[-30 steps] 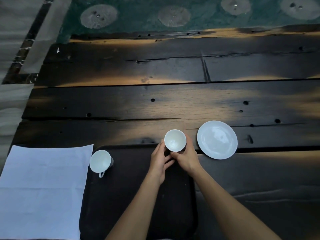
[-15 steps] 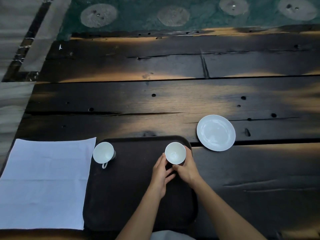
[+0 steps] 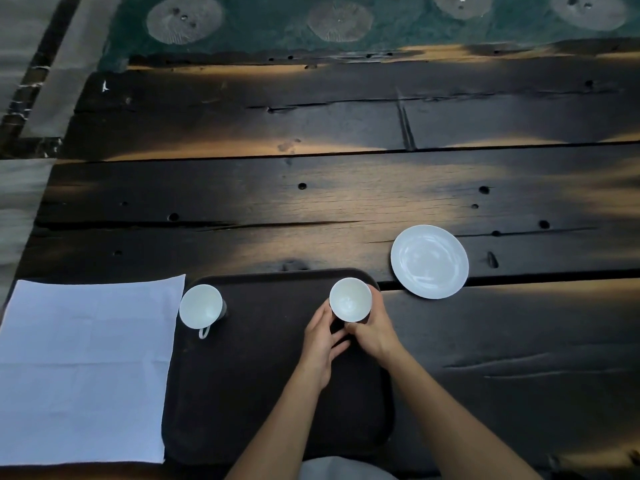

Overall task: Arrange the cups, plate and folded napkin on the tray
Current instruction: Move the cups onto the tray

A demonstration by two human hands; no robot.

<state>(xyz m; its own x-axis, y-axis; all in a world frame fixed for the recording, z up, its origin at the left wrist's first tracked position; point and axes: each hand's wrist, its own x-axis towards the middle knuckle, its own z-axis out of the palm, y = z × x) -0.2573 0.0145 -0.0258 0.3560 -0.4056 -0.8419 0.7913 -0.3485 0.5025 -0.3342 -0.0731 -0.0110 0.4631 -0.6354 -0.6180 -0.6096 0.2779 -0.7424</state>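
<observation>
A dark tray (image 3: pixel 263 375) lies on the table in front of me. Both hands cup a white cup (image 3: pixel 349 299) at the tray's far right corner: my left hand (image 3: pixel 322 344) on its left side, my right hand (image 3: pixel 372 332) around its right and near side. A second white cup (image 3: pixel 201 305) with its handle toward me stands at the tray's far left corner. The white plate (image 3: pixel 429 261) rests on the table just right of the tray. A white napkin (image 3: pixel 86 368) lies spread flat on the table, left of the tray.
The dark wooden plank table (image 3: pixel 311 202) has cracks and knot holes. Beyond its far edge is a green patterned rug (image 3: pixel 381 22). Tiled floor (image 3: pixel 20 188) shows at the left.
The view has tilted so the tray shows more fully. The held cup has come from the tray's far edge to sit over its far right corner, both hands staying around it.
</observation>
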